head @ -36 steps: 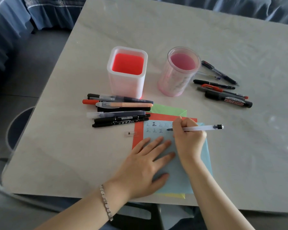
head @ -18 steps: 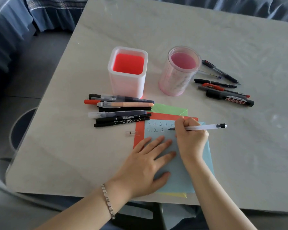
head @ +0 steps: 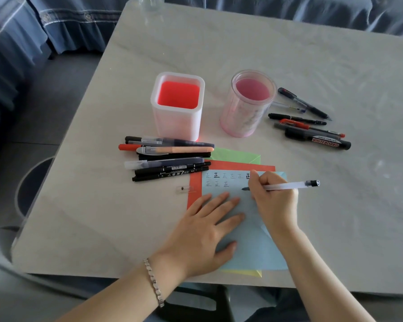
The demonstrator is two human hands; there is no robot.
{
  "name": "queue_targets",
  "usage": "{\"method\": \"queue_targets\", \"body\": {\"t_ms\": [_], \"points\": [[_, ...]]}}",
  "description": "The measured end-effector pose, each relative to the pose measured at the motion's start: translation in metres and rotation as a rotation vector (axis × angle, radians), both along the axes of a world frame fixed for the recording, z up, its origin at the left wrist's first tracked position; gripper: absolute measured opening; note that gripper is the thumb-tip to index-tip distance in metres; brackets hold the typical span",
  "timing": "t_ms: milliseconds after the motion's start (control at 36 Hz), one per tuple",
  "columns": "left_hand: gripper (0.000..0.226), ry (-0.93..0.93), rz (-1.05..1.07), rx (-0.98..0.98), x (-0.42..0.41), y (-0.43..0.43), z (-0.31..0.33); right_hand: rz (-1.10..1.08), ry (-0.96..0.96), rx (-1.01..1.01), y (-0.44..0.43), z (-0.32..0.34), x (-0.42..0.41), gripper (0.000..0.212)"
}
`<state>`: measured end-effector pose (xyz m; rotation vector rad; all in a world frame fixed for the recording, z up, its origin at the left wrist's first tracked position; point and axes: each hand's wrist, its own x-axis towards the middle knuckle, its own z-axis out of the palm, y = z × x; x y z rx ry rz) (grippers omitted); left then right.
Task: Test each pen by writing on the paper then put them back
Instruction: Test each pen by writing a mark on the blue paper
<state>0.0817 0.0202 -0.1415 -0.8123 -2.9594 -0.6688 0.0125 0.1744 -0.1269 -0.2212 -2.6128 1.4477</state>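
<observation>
Holder (head: 177, 105): red floor showing.
Cup (head: 249, 105): pink floor showing.
Right hand (head: 275, 201): pinches pen (head: 289, 185), tip perhaps on paper (head: 249, 247).
Left hand (head: 203, 231): flat on paper.
Writing: partly behind knuckles.

The right hand (head: 273, 201) grips a clear pen (head: 286, 185), its tip on the blue paper (head: 249, 247). The left hand (head: 203, 231) presses flat on that paper's left side. Loose pens (head: 168, 159) lie beyond, near two holders (head: 177, 105).

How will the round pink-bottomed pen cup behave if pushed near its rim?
The round cup stands empty and looks thin clear plastic, so probably light. It is taller than wide, so a rim push may tip it; on its side it would likely roll.
</observation>
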Motion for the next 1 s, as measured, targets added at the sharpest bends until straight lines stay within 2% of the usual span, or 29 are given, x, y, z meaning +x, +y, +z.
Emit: {"method": "queue_targets", "body": {"t_ms": [194,306,389,500,694,806,889,1000], "points": [[0.049,-0.002,-0.013,-0.045,0.0,-0.001,0.0,0.066,-0.091,0.046,0.016,0.012,0.005,0.042],[0.049,-0.009,-0.011,-0.058,0.0,-0.001,-0.001,0.05,-0.078,0.094,0.024,0.017,0.008,0.041],[0.049,-0.015,-0.016,-0.078,0.0,-0.002,-0.001,0.098,-0.146,0.042,0.027,0.021,0.011,0.04],[0.049,-0.01,-0.026,-0.085,-0.001,-0.001,-0.001,0.057,-0.139,0.08,0.032,0.019,0.014,0.038],[0.044,0.01,-0.02,-0.005,0.0,-0.002,-0.001,0.009,-0.165,-0.05,0.033,0.024,0.016,0.036],[0.038,0.088,0.109,0.133,-0.001,-0.008,0.005,0.02,-0.196,-0.193,0.028,0.033,0.021,0.029],[0.041,0.161,0.277,0.073,-0.006,-0.022,0.013,0.029,-0.199,-0.224,0.025,0.04,0.024,0.028],[0.032,0.222,0.434,-0.066,-0.013,-0.047,0.011,-0.003,-0.198,-0.296,0.021,0.048,0.028,0.028]]}}
